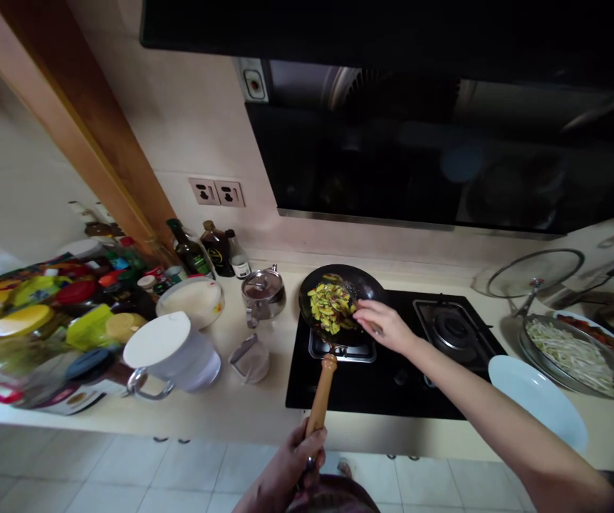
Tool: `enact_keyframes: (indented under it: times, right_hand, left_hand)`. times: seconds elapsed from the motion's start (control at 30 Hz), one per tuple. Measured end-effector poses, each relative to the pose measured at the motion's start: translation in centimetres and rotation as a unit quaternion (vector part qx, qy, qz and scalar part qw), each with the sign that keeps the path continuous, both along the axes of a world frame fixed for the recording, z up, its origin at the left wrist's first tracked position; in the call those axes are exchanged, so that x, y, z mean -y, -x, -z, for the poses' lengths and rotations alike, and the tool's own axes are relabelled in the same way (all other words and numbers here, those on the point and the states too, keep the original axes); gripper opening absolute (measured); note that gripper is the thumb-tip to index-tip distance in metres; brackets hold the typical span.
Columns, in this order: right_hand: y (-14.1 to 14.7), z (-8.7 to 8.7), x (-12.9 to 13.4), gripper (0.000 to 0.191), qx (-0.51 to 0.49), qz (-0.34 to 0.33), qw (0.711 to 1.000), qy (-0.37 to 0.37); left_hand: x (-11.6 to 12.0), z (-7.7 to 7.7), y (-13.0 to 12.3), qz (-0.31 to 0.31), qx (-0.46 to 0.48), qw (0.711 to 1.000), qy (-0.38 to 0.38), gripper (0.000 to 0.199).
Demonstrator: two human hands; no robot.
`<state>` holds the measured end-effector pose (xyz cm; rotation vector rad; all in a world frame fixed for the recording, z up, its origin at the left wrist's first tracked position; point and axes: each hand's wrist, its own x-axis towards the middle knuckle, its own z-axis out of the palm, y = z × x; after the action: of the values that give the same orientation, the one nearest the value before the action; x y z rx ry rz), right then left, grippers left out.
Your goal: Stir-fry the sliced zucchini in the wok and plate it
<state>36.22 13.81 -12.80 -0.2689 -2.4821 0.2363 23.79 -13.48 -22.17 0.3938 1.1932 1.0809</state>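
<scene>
A black wok (374,281) sits on the left burner with sliced yellow-green food (331,306) in it. My left hand (301,456) is closed around the wok's wooden handle (321,395), which points back toward me. Over the wok's right side, my right hand (384,324) grips a cooking utensil (375,327) whose wooden handle end shows below the fingers. Its working end reaches toward the food and is too small and blurred to make out.
Right of the black gas hob (403,388) are a pale oval plate (539,402), a dish of bean sprouts (574,356) and a glass lid (536,274). On the left stand a metal-lidded pot (263,293), a measuring cup (251,360), a white-lidded pitcher (179,356), bottles (217,249) and several jars.
</scene>
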Motion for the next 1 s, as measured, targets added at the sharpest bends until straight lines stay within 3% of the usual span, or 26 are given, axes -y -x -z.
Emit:
enact_keyframes:
  times: [0.1, 0.27, 0.33, 0.37, 0.47, 0.57, 0.7, 0.8, 0.9, 1.0]
  right_hand:
    - [-1.4, -0.8, 1.8, 0.020, 0.103, -0.083, 0.991, -0.010]
    - [-5.4, -9.1, 6.3, 0.025, 0.183, -0.097, 0.978, 0.007]
    - [-5.9, -11.2, 8.3, 0.025, 0.183, -0.092, 0.978, 0.034]
    - [-5.7, -11.4, 9.1, 0.024, 0.184, -0.089, 0.978, 0.045]
    - [-3.9, -9.6, 10.0, 0.018, 0.197, -0.068, 0.977, 0.052]
    - [-2.5, -7.8, 7.8, 0.015, 0.179, -0.018, 0.982, 0.059]
    - [-3.2, -9.4, 1.9, 0.016, 0.079, 0.084, 0.985, 0.128]
    - [-3.7, -9.8, -1.6, 0.011, -0.010, 0.199, 0.965, 0.169]
    - [-2.9, -6.6, -2.9, 0.025, -0.106, 0.251, 0.939, 0.208]
    - [-2.3, -2.8, -1.5, 0.037, -0.153, 0.235, 0.929, 0.243]
  left_hand:
    - [-0.1, -0.2, 0.0, -0.001, 0.000, 1.000, 0.001, 0.041]
    - [-0.1, 0.2, 0.0, -0.003, 0.003, 1.000, -0.001, 0.039]
    - [-0.1, 0.5, 0.0, 0.000, 0.003, 1.000, -0.003, 0.038]
    - [-0.1, 0.6, 0.0, 0.001, 0.003, 1.000, -0.004, 0.037]
    - [0.0, 0.6, 0.0, 0.001, 0.003, 1.000, -0.006, 0.037]
    - [0.1, 0.4, 0.0, 0.002, -0.001, 1.000, -0.004, 0.038]
    - [0.2, 0.2, 0.0, 0.000, 0.006, 1.000, 0.010, 0.039]
    - [0.2, 0.4, -0.1, -0.005, 0.014, 1.000, 0.004, 0.037]
    - [0.2, 0.6, -0.1, -0.006, 0.008, 1.000, -0.005, 0.037]
    - [0.1, 0.6, 0.0, -0.003, 0.002, 1.000, 0.000, 0.036]
